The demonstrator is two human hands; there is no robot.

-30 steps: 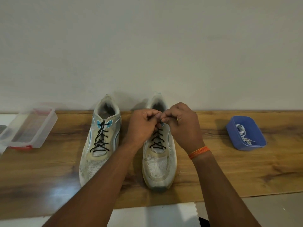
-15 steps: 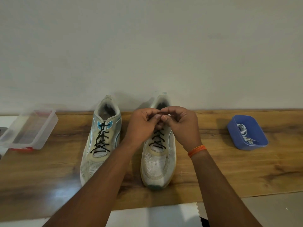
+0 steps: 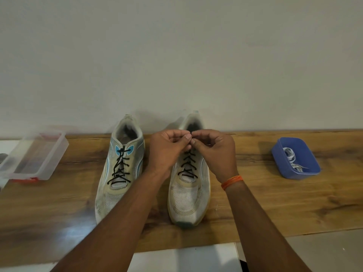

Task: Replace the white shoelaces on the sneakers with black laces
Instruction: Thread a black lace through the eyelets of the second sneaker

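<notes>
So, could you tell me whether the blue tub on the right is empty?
Not empty: the blue tub holds the white laces, bunched loosely inside it.

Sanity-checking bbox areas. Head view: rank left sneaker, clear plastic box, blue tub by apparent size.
1. left sneaker, largest.
2. clear plastic box, though the frame's left edge crops it.
3. blue tub, smallest.

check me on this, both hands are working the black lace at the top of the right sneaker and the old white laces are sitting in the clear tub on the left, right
Not quite. The head view shows the white laces in the blue tub on the right, not the clear tub. The rest holds: left hand and right hand pinch the black lace atop the right sneaker.
</notes>
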